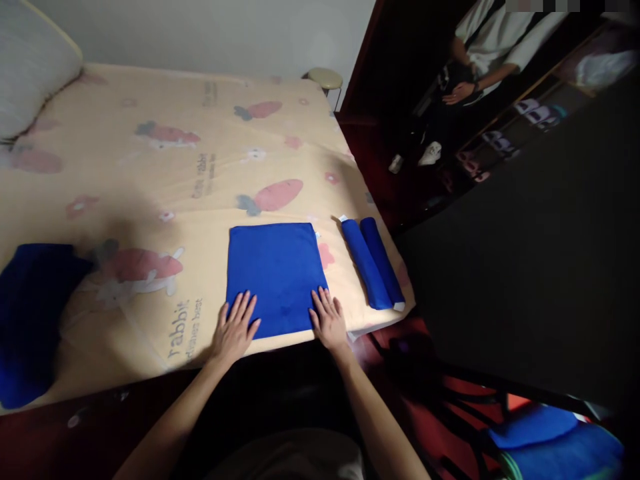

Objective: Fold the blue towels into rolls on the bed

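Both palms flat and gripping nothing, the left hand (235, 330) and right hand (329, 323) rest on a square blue towel (275, 270); uneven dragging could crease it.

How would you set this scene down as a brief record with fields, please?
left hand: open, fingers on the near left part of the flat blue cloth
right hand: open, fingers on its near right corner
right of cloth: two blue rolls, side by side
far left: another blue cloth, loosely spread
surface: printed sheet with carrots and rabbits
background: round stool, another person
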Demonstrator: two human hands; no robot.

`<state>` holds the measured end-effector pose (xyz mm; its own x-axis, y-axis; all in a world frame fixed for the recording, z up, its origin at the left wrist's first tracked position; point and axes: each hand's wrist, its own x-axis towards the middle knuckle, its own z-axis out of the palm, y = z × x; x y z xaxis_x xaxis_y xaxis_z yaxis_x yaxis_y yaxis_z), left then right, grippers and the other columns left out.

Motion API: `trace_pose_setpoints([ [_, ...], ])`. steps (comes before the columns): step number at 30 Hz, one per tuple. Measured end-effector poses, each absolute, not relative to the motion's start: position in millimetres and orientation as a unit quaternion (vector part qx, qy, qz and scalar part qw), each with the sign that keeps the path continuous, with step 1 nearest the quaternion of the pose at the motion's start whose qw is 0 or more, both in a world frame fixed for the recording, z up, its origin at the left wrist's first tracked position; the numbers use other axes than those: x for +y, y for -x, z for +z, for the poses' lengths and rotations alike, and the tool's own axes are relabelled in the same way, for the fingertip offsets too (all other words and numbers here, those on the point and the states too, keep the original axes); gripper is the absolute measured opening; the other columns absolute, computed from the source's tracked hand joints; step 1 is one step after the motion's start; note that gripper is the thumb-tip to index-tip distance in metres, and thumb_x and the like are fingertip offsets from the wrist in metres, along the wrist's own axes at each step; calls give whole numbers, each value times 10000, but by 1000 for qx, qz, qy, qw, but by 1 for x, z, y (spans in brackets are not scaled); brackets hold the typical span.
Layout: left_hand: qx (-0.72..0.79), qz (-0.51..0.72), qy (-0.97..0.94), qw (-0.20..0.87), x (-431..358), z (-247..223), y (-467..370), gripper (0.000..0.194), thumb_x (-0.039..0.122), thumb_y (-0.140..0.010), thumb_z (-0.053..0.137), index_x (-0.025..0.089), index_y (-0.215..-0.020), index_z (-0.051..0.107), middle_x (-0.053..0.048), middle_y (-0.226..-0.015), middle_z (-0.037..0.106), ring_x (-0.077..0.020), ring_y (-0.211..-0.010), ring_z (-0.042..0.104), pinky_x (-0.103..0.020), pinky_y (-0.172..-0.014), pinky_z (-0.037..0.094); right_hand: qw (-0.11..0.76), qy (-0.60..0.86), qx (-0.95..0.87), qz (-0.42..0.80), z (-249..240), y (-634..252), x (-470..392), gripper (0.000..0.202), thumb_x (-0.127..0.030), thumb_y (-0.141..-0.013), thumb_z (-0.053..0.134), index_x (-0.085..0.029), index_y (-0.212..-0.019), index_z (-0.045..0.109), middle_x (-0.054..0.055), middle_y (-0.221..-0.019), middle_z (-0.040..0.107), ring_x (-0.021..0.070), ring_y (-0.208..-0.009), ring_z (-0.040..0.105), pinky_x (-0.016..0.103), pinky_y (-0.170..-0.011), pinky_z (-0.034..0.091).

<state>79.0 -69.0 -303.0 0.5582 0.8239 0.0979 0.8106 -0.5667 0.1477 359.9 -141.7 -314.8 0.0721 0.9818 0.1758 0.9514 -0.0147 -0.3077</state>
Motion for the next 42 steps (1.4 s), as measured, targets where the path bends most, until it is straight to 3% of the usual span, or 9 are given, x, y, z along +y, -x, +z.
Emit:
trace_pose_setpoints([
  [5, 475, 78, -876, 24, -71, -289, -46, 648, 379, -1034, 316, 207, -1604, 62, -114, -1631, 243, -286, -1509, 252, -570, -1218, 136, 178, 724, -665, 44, -309, -378, -153, 523, -367, -1064, 346, -226, -1566, 304, 90, -1566, 386, 236, -1476, 309, 468, -1183, 253],
  [9, 456, 98, -884, 30, -74, -280, -84, 644, 329, -1039, 302, 176, -1603, 31, -113, -1612, 298, -253, -1494, 297, -514, -1233, 142, 196, 708, -677, 50, -302, -336, -131, 513, -306, -1067, 301, -188, -1566, 299, 88, -1589, 339, 213, -1502, 241, 450, -1200, 222],
  [14, 433, 108, -894, 44, -73, -292, -146, 591, 224, -1028, 260, 129, -1597, 129, -111, -1607, 318, -220, -1497, 294, -454, -1231, 192, 180, 642, -739, 96, -305, -288, -104, 534, -214, -1032, 293, -155, -1563, 301, 88, -1595, 324, 198, -1505, 229, 433, -1208, 216],
  [22, 468, 78, -879, 47, -66, -303, -81, 635, 430, -1032, 321, 202, -1600, 151, -95, -1621, 290, -255, -1504, 274, -506, -1223, 195, 167, 703, -690, 42, -316, -356, -137, 531, -353, -1057, 354, -197, -1563, 310, 107, -1578, 360, 236, -1479, 300, 462, -1185, 254],
  [27, 514, 105, -851, 14, -67, -290, -32, 654, 407, -1031, 315, 200, -1606, 84, -130, -1620, 280, -294, -1495, 291, -555, -1215, 166, 170, 735, -656, 35, -313, -395, -156, 555, -406, -1062, 335, -251, -1586, 237, 88, -1575, 372, 247, -1476, 308, 484, -1168, 270],
  [32, 513, 142, -846, 6, -66, -271, -72, 659, 356, -1041, 298, 173, -1603, 7, -130, -1614, 296, -273, -1489, 308, -517, -1225, 179, 207, 719, -663, 25, -299, -356, -124, 547, -344, -1068, 303, -224, -1593, 208, 97, -1589, 342, 226, -1492, 269, 462, -1182, 252],
  [36, 468, 135, -873, 35, -65, -277, -134, 617, 306, -1044, 254, 152, -1602, 41, -120, -1605, 319, -243, -1489, 313, -473, -1226, 210, 181, 652, -733, 65, -297, -310, -94, 540, -289, -1055, 306, -203, -1585, 241, 96, -1605, 303, 219, -1501, 243, 456, -1196, 245],
  [42, 454, 83, -886, 54, -60, -300, -120, 599, 387, -1038, 299, 209, -1597, 174, -93, -1606, 325, -237, -1489, 313, -483, -1223, 217, 149, 638, -752, 73, -310, -335, -98, 554, -401, -1049, 378, -224, -1568, 295, 95, -1608, 296, 234, -1492, 268, 473, -1192, 263],
])
